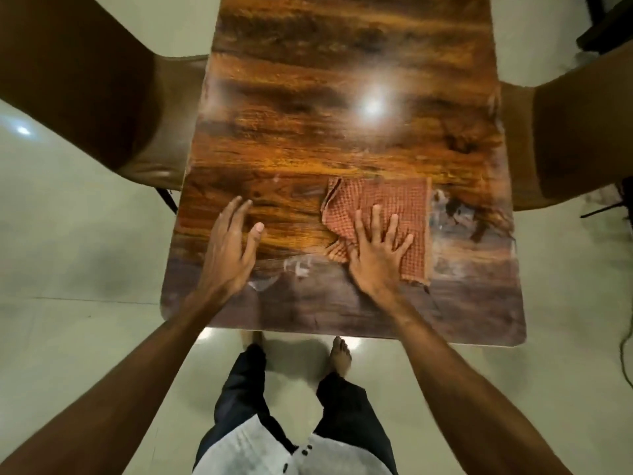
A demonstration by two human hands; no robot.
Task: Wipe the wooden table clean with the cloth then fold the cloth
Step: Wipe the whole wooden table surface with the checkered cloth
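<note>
A person is standing at a wooden table (308, 97); the right hand (376, 257) is pressing flat, fingers spread straight, on a rust-checked cloth (390, 200) lying near the table's front right; the left hand (227, 250) is reaching over bare wood, fingers straight, holding nothing; pale smears (455, 217) are showing just right of the cloth, so wiping is seemingly unfinished; folding is not yet begun.

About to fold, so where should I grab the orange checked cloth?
Probably pinch the rumpled far-left corner of the orange checked cloth, coming from the left with the left hand; it curls up off the wooden table, the rest lies flat under the right hand.
</note>
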